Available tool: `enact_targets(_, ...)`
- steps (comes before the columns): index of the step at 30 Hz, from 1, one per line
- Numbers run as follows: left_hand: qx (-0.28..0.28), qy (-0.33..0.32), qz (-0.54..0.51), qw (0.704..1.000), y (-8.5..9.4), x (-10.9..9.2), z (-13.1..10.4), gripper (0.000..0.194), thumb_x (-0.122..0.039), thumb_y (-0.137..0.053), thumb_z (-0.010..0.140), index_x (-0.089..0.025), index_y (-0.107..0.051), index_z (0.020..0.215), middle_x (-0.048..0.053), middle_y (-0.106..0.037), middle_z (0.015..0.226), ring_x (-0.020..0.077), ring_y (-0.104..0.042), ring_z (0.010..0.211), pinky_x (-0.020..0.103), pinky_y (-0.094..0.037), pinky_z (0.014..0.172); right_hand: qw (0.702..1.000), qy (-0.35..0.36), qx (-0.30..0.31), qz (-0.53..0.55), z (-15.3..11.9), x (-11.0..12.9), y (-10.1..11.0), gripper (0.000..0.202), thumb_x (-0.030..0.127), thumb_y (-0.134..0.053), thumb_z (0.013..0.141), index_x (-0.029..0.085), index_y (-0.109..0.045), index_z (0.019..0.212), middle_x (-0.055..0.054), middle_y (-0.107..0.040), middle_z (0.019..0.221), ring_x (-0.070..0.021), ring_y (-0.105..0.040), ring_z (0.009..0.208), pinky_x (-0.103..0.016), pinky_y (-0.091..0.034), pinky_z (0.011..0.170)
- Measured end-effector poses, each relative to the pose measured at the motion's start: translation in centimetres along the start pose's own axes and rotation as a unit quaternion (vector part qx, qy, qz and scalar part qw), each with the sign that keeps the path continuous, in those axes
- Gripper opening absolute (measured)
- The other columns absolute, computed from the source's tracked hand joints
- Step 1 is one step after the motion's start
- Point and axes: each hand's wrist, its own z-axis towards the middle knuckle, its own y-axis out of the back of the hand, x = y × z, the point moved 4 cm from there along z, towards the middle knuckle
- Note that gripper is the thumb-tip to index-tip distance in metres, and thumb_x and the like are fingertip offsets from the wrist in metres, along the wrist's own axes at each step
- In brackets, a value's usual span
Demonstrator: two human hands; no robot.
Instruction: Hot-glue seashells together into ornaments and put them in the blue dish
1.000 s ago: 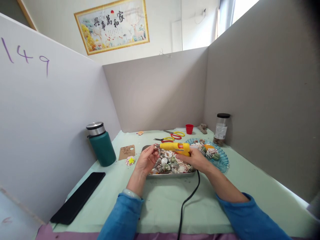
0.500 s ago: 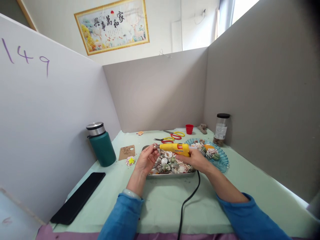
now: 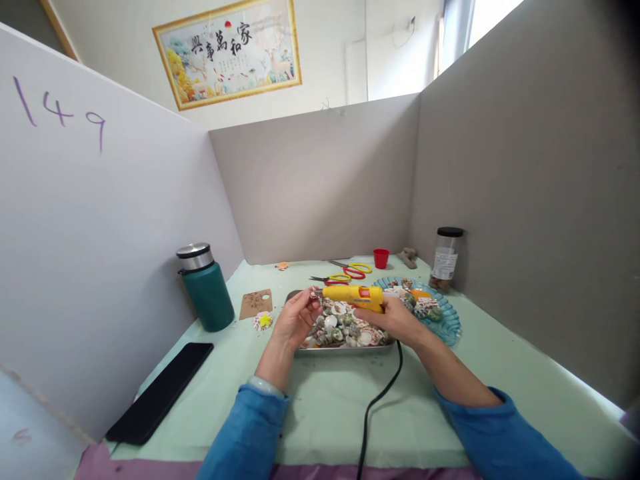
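Observation:
My right hand (image 3: pixel 397 319) is wrapped round the handle of a yellow hot glue gun (image 3: pixel 350 295), a glue stick poking out of its back. The nozzle points left and meets a small speckled seashell (image 3: pixel 315 293), pinched in the fingertips of my left hand (image 3: pixel 294 321). Whether the nozzle touches the shell I cannot tell. Below both hands lies a metal tray (image 3: pixel 345 351) heaped with many shells (image 3: pixel 340 328), its left part partly hidden by my left hand. A black cord (image 3: pixel 383 393) runs from the gun down over the table's front edge.
Right of the tray is a blue scalloped plate (image 3: pixel 453 323) of shells. Behind stand scissors (image 3: pixel 353 269), a red cup (image 3: pixel 381 259) and a jar (image 3: pixel 445 260). Leftward are a green bottle (image 3: pixel 206 293), a brown card (image 3: pixel 255 304), a yellow-starred piece (image 3: pixel 263 321) and a black flat case (image 3: pixel 163 393).
The whole view has shifted slightly, so everything sits a little further right. Both hands keep their hold, and the glue gun stays at the shell.

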Motion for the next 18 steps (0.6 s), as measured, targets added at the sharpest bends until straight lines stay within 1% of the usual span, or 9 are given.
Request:
enact_targets(4, 0.013, 0.006, 0.012, 1.0, -0.45, 0.04, -0.22, 0.017, -0.016, -0.075, 0.071, -0.009, -0.067, 0.084, 0.0, -0.061, 0.069, 0.0062, -0.058, 0.058, 0.019, -0.056, 0.06, 1.0, 0.0, -0.01, 0.002, 0.02, 0.06, 0.05, 0.037, 0.05, -0.069, 0.069, 0.015, -0.065, 0.082, 0.004, -0.045, 0.057, -0.009, -0.036, 0.051, -0.021, -0.028, 0.045)
enact_targets(7, 0.007, 0.011, 0.016, 1.0, -0.51, 0.14, -0.26, 0.015, -0.016, -0.076, 0.07, -0.01, -0.066, 0.08, 0.001, -0.062, 0.067, 0.0066, -0.058, 0.057, 0.019, -0.055, 0.06, 1.0, -0.003, -0.013, 0.0, 0.04, 0.0, 0.1, 0.038, 0.05, -0.069, 0.068, 0.015, -0.065, 0.081, 0.004, -0.045, 0.056, -0.0089, -0.035, 0.051, -0.022, -0.028, 0.045)
enact_targets(14, 0.0, 0.002, 0.004, 1.0, -0.02, 0.01, 0.05, 0.018, -0.016, -0.074, 0.072, -0.01, -0.067, 0.088, 0.0, -0.062, 0.07, 0.0065, -0.059, 0.06, 0.018, -0.056, 0.062, 1.0, 0.001, -0.009, -0.022, -0.02, 0.04, 0.15, 0.038, 0.05, -0.068, 0.07, 0.015, -0.066, 0.084, 0.004, -0.046, 0.057, -0.009, -0.036, 0.05, -0.022, -0.028, 0.045)
enact_targets(18, -0.003, -0.005, -0.003, 1.0, 0.02, -0.22, 0.07, 0.018, -0.016, -0.073, 0.073, -0.009, -0.067, 0.089, 0.0, -0.062, 0.07, 0.0062, -0.059, 0.059, 0.018, -0.056, 0.06, 1.0, 0.002, -0.003, -0.014, -0.15, 0.41, 0.08, 0.037, 0.049, -0.068, 0.07, 0.014, -0.067, 0.083, 0.002, -0.049, 0.058, -0.0094, -0.038, 0.051, -0.022, -0.031, 0.046)
